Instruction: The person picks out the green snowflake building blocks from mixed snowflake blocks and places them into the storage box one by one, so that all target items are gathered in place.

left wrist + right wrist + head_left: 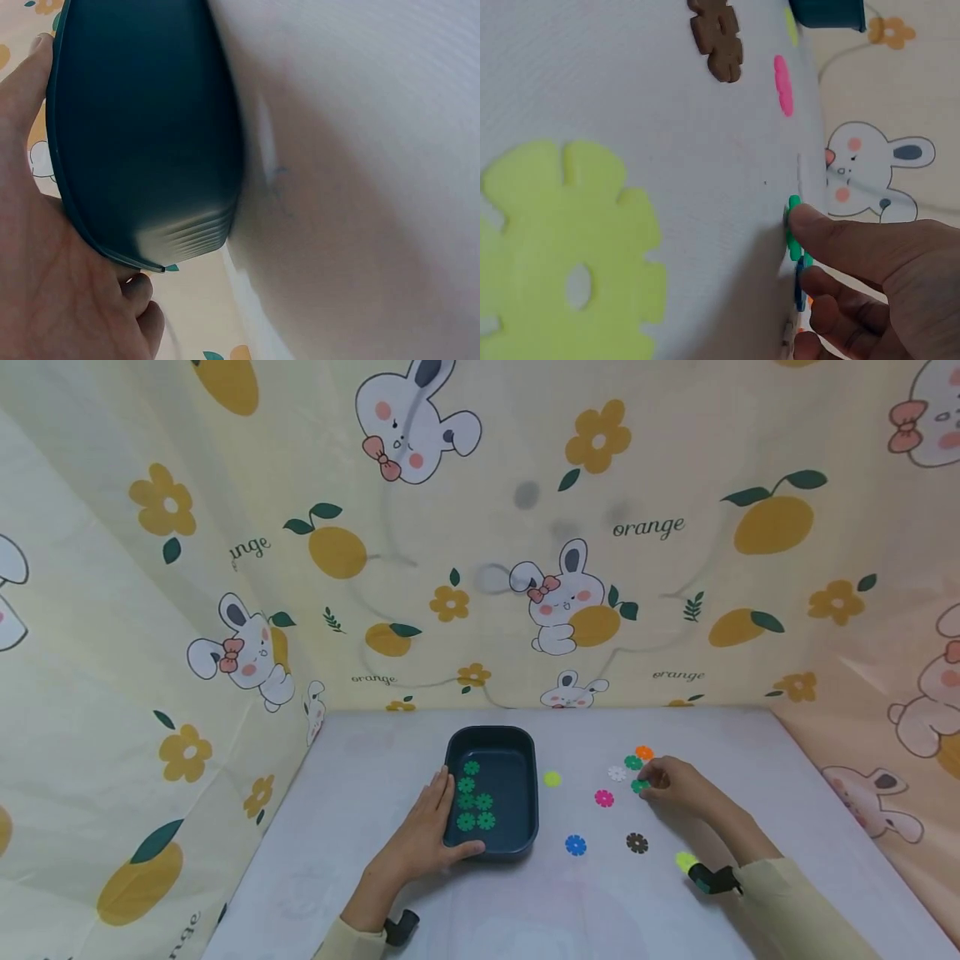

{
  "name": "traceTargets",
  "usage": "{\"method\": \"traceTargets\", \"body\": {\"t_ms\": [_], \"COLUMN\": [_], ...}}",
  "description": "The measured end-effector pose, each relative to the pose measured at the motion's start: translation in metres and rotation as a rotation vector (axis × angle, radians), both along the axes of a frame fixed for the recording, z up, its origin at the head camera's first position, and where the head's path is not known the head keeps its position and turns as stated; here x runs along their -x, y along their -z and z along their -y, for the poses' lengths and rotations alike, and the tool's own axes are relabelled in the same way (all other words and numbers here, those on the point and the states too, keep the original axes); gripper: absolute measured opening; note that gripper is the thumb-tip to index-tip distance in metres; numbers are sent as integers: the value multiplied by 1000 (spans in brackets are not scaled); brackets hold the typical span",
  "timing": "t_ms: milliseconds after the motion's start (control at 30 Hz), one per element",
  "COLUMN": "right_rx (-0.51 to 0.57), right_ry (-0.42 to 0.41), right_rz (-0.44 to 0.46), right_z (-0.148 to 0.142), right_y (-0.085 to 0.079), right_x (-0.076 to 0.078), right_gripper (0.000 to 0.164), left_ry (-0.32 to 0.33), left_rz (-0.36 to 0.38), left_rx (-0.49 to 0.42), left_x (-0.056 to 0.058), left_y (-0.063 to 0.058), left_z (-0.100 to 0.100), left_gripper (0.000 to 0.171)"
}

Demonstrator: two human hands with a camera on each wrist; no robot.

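A dark blue-green tray (528, 752) stands on the table with several green notched discs (466, 802) inside. My left hand (427, 827) holds its near left corner, the thumb on the near rim and the fingers along the left side. The left wrist view shows the tray's outer wall (150, 135) and the left hand (60, 277) against its rim. On the right, my right hand (678, 787) pinches a green disc (639, 786) by its edge; this green disc (793, 229) is at the thumb tip in the right wrist view.
Notched discs lie about the right hand: orange (644, 752), green (633, 762), white (617, 773), pink (604, 798), brown (637, 842) and blue (576, 845). One yellow disc (552, 779) is beside the tray, another yellow disc (686, 862) near the right wrist. Printed cloth (465, 643) hangs behind.
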State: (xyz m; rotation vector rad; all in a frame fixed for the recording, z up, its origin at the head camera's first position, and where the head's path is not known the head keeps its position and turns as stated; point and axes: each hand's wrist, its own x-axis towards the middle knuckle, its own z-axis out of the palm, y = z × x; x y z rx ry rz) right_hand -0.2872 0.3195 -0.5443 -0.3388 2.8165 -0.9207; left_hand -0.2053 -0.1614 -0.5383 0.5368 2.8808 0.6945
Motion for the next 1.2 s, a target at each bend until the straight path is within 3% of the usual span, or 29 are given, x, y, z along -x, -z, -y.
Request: {"method": "traceTargets", "body": {"t_ms": [333,633,900,1200], "right_rx": [17,53,165,293], "right_ry": [10,-52,-115,-266], "right_rz": [-11,-104,-68,-25], "right_z": [3,22,67,127], "right_y": [4,-16,-36,-55], "right_x": [3,9,27,39], "right_gripper": [29,9,10,13], "left_ry": [-5,-5,-18,-17], "left_rz": [6,-6,1,15], "left_rx": [10,-1,12,9], "left_x": [0,0,2,1], "left_y": [1,1,0,-1], "left_z": [1,1,1,1], "left_gripper": [126,125,126,125]}}
